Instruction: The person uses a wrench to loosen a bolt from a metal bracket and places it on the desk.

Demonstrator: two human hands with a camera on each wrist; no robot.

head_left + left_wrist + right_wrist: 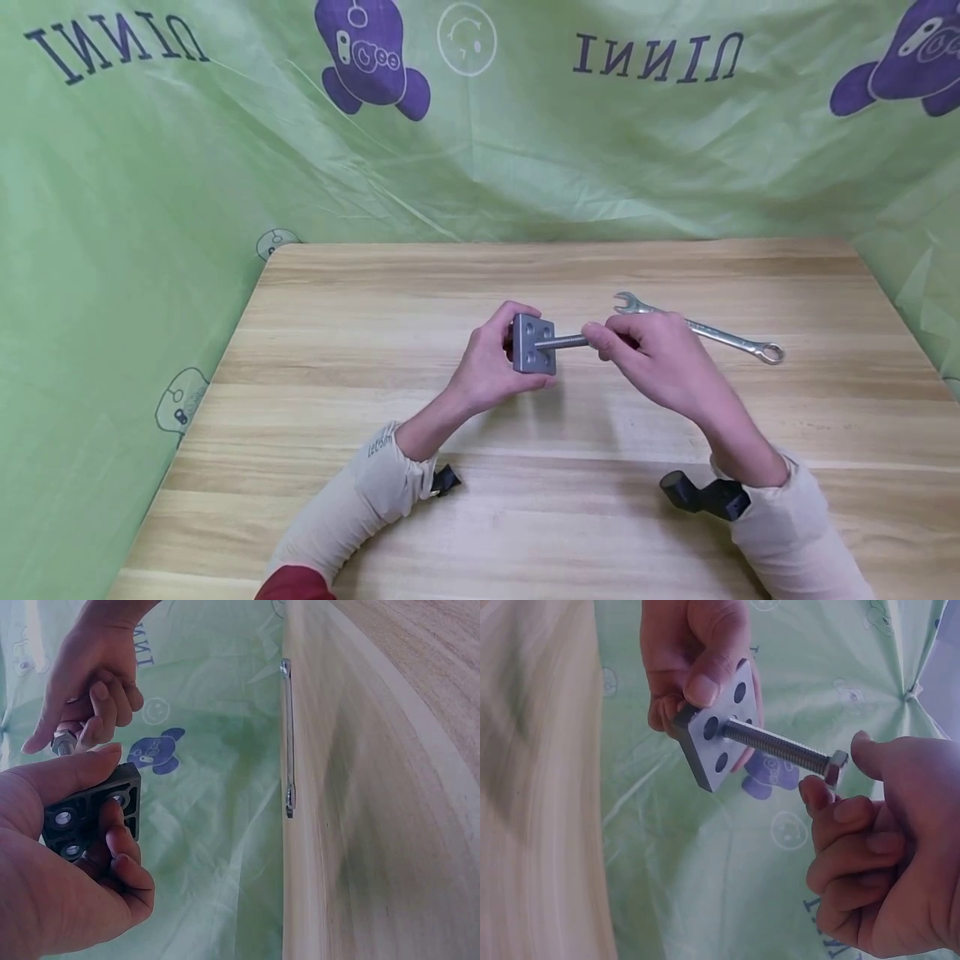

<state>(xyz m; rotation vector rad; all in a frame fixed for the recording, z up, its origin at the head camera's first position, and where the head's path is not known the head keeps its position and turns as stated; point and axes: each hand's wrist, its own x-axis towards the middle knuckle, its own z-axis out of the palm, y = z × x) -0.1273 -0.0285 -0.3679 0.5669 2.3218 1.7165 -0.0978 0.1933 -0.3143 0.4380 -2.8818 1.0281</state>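
Observation:
My left hand (486, 367) grips a grey square plate (522, 344) by its edges, above the table. The plate has several round holes, and its ribbed dark back (86, 806) shows in the left wrist view. A long threaded hex bolt (780, 748) sticks out of the plate's middle toward the right. At the bolt's hex head (836, 768) is my right hand (663, 358), its fingers curled. The index fingertip touches the head from below, and the thumb (866, 754) stands slightly off it in the right wrist view.
A combination wrench (727, 337) lies on the wooden table (337, 375), behind my right hand. Green printed cloth (480, 167) hangs at the back and sides. A black camera mount (705, 496) is strapped at my right wrist, another (445, 482) at the left.

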